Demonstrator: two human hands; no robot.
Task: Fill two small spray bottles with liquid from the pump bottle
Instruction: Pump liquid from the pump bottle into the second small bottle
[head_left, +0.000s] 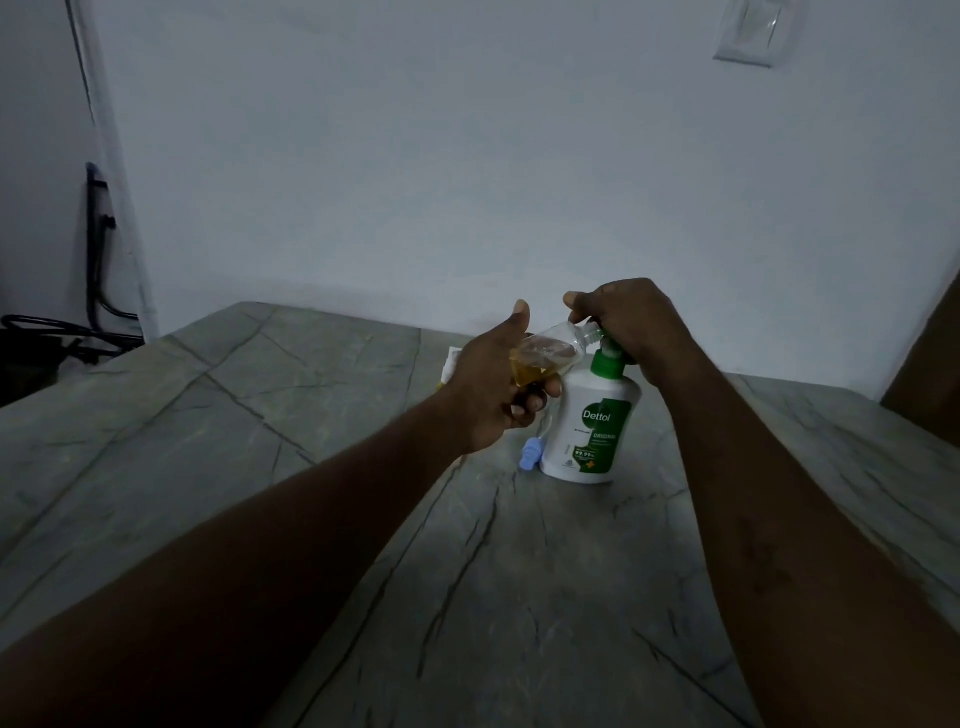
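The small bottle (550, 349) is held tilted nearly on its side, its neck pointed right, at the spout of the pump bottle (592, 431). It is gripped in the curled left hand (493, 384). The pump head is clasped under the right hand (634, 327). A blue cap (531, 460) lies on the grey veined counter (467, 571), before a white wall (467, 156).

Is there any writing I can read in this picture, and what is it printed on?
"Dettol": on the label of the pump bottle.
"ORIGINAL": just below it, on the same label.
"99.99%": lower on that label, barely legible.
The rest of the label's fine print is too small to read.
The small spray bottle held by the left hand shows no writing.
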